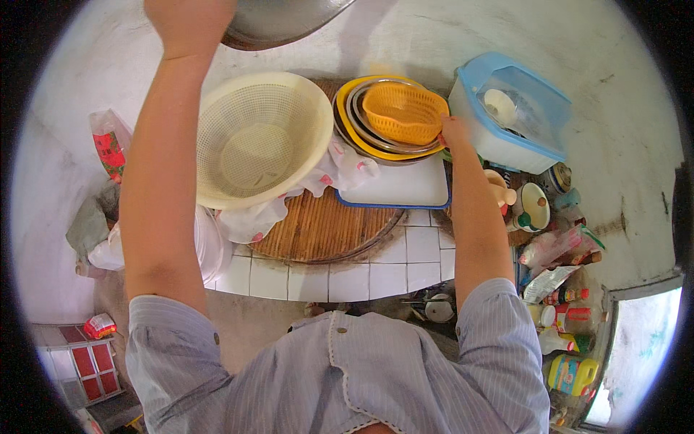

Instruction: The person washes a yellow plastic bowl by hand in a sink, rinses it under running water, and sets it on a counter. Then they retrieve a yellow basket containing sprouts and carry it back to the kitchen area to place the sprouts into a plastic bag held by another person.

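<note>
My left hand (190,19) reaches up to the top edge, its fingers cut off by the frame. Beside it a dark metal pan (282,24) shows in part; whether I hold it cannot be seen. My right hand (455,131) has its fingers at the right rim of a stack of nested basins (347,111), yellow plastic and metal ones. An orange plastic basket (404,114) sits inside the top one. Under the stack lies a white tray with a blue rim (398,187). To the left, a large cream plastic colander (260,146) rests tilted on a crumpled plastic bag (255,219).
A round wooden slatted lid (331,230) lies on the white-tiled counter (309,279). Close to my right hand stands a white box with a blue lid (509,114). Bottles, a lidded enamel pot (533,206) and a yellow jug (572,374) line the right side.
</note>
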{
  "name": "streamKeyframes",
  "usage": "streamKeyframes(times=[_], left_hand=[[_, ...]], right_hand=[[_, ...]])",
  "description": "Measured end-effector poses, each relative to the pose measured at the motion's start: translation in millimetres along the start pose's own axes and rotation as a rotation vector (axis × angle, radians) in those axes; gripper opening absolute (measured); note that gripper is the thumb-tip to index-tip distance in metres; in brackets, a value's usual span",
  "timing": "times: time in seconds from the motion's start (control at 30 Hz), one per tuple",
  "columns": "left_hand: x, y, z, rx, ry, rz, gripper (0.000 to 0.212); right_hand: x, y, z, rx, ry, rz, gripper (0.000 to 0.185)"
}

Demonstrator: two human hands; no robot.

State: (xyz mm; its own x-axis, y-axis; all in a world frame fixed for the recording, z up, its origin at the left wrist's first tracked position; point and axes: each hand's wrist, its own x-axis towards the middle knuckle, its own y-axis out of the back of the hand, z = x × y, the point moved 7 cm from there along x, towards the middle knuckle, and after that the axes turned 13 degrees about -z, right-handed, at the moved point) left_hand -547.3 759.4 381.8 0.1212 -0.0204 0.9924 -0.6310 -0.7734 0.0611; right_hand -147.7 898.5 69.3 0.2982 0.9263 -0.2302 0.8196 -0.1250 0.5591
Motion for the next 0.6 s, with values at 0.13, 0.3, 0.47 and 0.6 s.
streamKeyframes(times=[0.13, 0.3, 0.47, 0.6], left_hand=[[-9, -21, 11, 0.064, -0.019, -0.017, 0.046], [-20, -59, 31, 0.108, 0.017, -0.208, 0.046], [-26, -80, 45, 0.016, -0.055, -0.195, 0.047], [-24, -79, 53, 0.050, -0.009, -0.258, 0.047]], right_hand=[[-31, 16, -18, -0.447, 0.361, 0.465, 0.045], [-92, -52, -47, -0.625, 0.859, 0.201, 0.048], [-76, -92, -17, -0.797, 0.627, -0.065, 0.056], [-116, -80, -47, -0.626, 0.914, 0.302, 0.049]])
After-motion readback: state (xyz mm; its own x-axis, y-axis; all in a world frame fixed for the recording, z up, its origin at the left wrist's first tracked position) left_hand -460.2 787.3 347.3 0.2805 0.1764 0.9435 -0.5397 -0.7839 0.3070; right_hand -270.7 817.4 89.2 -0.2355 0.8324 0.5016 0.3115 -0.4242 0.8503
